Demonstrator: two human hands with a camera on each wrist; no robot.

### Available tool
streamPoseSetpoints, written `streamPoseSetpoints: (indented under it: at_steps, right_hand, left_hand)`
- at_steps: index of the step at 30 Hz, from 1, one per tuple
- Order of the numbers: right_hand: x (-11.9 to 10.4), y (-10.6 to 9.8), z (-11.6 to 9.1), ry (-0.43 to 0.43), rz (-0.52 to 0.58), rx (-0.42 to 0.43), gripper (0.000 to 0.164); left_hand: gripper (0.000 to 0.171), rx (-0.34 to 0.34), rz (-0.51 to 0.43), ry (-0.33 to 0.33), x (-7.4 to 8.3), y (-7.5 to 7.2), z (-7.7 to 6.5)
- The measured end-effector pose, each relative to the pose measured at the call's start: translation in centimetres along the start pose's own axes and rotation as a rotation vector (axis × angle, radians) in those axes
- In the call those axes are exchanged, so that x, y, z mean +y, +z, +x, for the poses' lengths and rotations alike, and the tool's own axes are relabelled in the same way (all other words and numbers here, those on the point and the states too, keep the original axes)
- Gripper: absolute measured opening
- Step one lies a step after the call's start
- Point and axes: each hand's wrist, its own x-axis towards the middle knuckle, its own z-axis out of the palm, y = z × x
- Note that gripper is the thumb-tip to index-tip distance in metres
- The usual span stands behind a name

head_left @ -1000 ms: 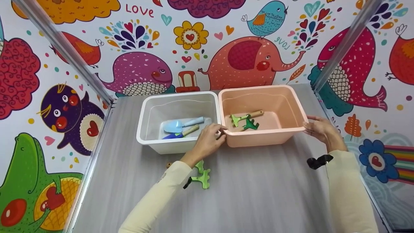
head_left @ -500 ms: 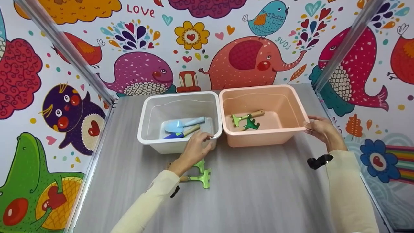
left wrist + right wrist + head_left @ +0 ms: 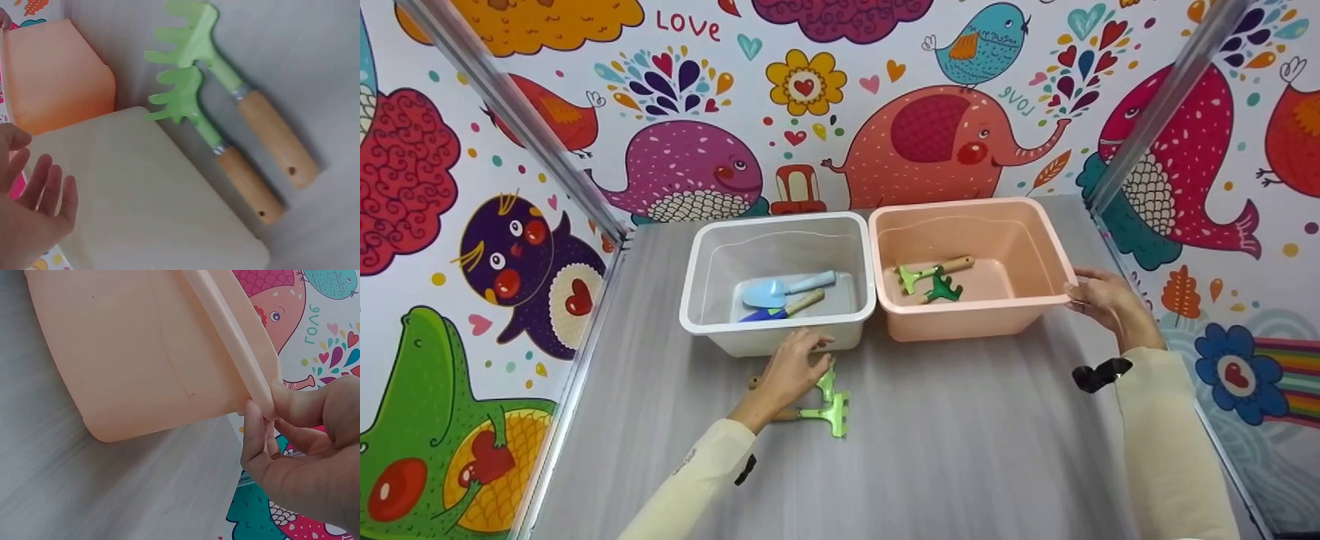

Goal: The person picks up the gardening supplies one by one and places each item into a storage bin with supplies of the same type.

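Note:
My right hand (image 3: 1102, 301) pinches the rim of a peach plastic bin (image 3: 967, 324) at its front right corner, thumb above and fingers below in the right wrist view. My left hand (image 3: 789, 369) hovers in front of a white plastic bin (image 3: 735, 341), fingers loosely bent and holding nothing. Beneath that hand, two light green toy rakes with wooden handles lie on the table. The larger rake (image 3: 275, 138) and the smaller rake (image 3: 247, 180) show whole in the left wrist view. In the head view, the hand partly hides their handles.
Inside the white bin lie a light blue trowel (image 3: 769, 292) and a dark blue tool (image 3: 769, 313) with a wooden handle. The peach bin holds a light green rake (image 3: 911, 279) and a dark green rake (image 3: 942, 287). Cartoon-printed walls (image 3: 802, 180) stand behind and at both sides.
My left hand has let go of the peach bin's front left corner and moved left and toward me, over the rakes. My right hand stays on the rim.

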Motion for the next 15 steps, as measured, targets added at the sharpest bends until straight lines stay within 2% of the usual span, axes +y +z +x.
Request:
streamPoseSetpoints:
  at_steps: [3, 8, 15]
  right_hand:
    - [0.0, 0.0, 0.0, -0.006, -0.008, 0.000, 0.077]
    - [0.1, -0.1, 0.0, -0.031, 0.004, -0.020, 0.073]
    - [0.0, -0.1, 0.1, -0.033, -0.035, -0.020, 0.072]
  left_hand:
    - [0.025, -0.010, 0.001, -0.028, -0.6, 0.2, -0.9]
    - [0.026, -0.073, 0.018, -0.061, -1.2, 0.6, -2.4]
    - [0.029, -0.107, 0.240, 0.010, -2.7, 1.7, -4.4]
